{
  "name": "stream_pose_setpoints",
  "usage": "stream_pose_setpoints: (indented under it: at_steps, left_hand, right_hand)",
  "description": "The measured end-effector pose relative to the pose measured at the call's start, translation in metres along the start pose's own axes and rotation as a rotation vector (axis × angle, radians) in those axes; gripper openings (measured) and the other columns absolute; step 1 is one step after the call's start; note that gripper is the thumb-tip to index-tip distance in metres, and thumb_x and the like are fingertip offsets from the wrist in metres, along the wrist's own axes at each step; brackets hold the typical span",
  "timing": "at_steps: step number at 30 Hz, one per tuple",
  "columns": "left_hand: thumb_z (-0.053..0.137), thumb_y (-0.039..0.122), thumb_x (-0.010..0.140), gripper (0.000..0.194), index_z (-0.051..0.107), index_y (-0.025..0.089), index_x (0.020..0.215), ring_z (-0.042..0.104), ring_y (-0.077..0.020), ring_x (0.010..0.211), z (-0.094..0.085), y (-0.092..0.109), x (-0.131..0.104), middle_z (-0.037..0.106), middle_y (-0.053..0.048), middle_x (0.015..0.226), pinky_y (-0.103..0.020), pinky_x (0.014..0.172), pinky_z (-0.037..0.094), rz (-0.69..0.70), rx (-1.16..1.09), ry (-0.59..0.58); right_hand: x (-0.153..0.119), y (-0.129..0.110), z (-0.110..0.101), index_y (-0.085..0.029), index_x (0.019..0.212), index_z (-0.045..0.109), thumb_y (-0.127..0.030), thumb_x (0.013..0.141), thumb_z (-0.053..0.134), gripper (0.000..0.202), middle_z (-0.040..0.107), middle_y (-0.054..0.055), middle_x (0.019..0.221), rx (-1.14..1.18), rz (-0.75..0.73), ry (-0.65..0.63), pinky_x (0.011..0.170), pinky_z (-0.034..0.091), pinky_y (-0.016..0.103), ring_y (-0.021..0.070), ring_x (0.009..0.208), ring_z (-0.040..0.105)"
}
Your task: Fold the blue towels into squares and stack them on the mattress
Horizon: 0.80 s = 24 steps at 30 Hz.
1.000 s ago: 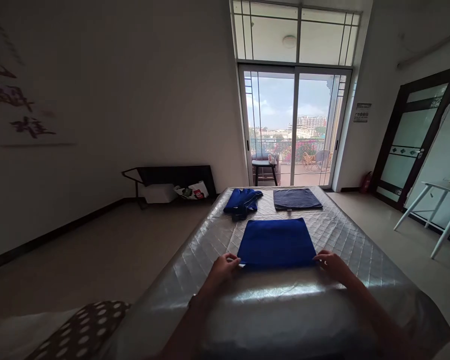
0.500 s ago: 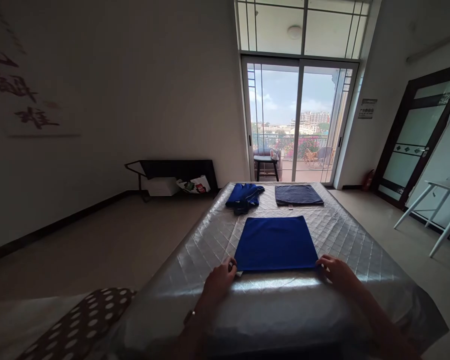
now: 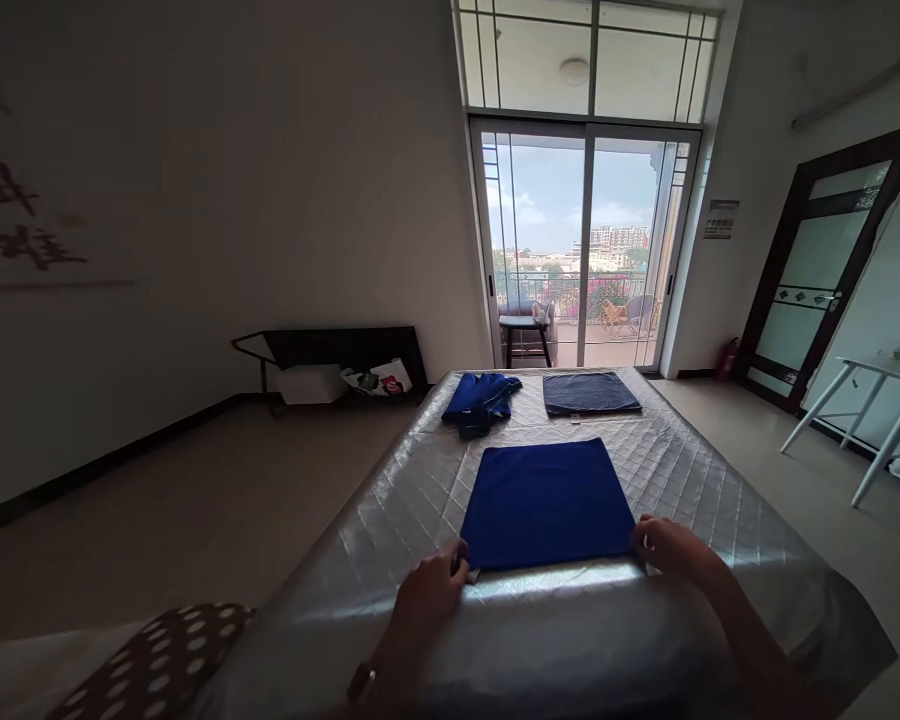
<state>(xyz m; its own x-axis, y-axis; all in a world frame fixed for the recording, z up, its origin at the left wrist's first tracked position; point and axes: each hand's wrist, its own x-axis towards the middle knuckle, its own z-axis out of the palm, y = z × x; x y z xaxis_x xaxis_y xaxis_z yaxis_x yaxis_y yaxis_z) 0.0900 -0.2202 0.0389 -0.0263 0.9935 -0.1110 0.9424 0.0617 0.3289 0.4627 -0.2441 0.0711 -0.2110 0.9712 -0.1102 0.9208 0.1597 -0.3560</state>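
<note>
A flat, rectangular blue cloth (image 3: 547,505) lies on the silvery quilted mattress (image 3: 390,530) in front of me. My left hand (image 3: 429,592) pinches its near left corner, where a small white tag pokes out. At the near right corner, my right hand (image 3: 671,550) grips the edge between thumb and fingers. Beyond it are a crumpled dark-blue garment (image 3: 476,402) on the left and a flat greyish-blue cloth (image 3: 591,393) on the right. Whether the blue cloth is folded in layers I cannot tell.
A brown polka-dot fabric (image 3: 157,660) lies at the lower left. Against the left wall stands a low black bench (image 3: 345,350) with a white box (image 3: 307,384). A white-legged table (image 3: 881,375) is at the right, and a glass sliding door (image 3: 585,250) at the back.
The cloth's near edge and both hands sit a little lower in view, and the cloth looks slightly tilted. The camera has also shifted a little. Both hands keep hold of the corners.
</note>
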Motion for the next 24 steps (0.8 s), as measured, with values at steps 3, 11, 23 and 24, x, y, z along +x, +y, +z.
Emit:
stream_pose_setpoints:
  at_steps: [3,11,23,24]
  left_hand:
    - [0.050,0.024,0.094,0.019,0.067,0.028,0.102,0.070,-0.0182,0.089,-0.007,0.003,0.002,0.075,-0.001,0.091,-0.024,0.067,0.038,-0.003,0.063,0.023]
    - [0.047,0.029,0.096,0.026,0.070,0.025,0.106,0.064,-0.0203,0.108,0.026,0.087,0.034,0.072,-0.006,0.113,-0.032,0.096,0.047,0.495,-0.001,0.224]
    - [0.020,0.056,0.101,0.067,0.031,0.019,0.155,0.020,-0.0314,0.151,0.079,0.095,0.077,0.027,-0.011,0.162,-0.054,0.121,0.019,0.452,0.240,0.061]
    - [0.020,0.056,0.100,0.067,0.031,0.019,0.155,0.020,-0.0319,0.151,0.075,0.075,0.080,0.026,-0.012,0.162,-0.054,0.121,0.019,0.393,0.246,0.070]
  right_hand:
    - [0.018,-0.011,0.007,-0.022,0.095,0.076,-0.023,0.094,0.046,0.030,0.072,0.009,0.109,-0.041,0.010,0.096,0.087,0.049,0.030,0.0215,0.101,0.067]
    - [0.058,-0.021,0.061,-0.013,0.151,0.040,-0.036,0.102,0.033,0.055,0.034,0.012,0.159,-0.104,0.163,0.215,0.120,0.023,0.045,0.0270,0.149,0.024]
    - [0.061,-0.012,0.072,-0.010,0.156,0.027,-0.042,0.101,0.024,0.063,0.024,0.012,0.162,-0.080,0.176,0.204,0.121,0.015,0.047,0.0259,0.152,0.013]
    - [0.061,-0.012,0.072,-0.010,0.156,0.026,-0.042,0.101,0.024,0.063,0.024,0.012,0.162,-0.080,0.178,0.196,0.121,0.015,0.047,0.0257,0.152,0.013]
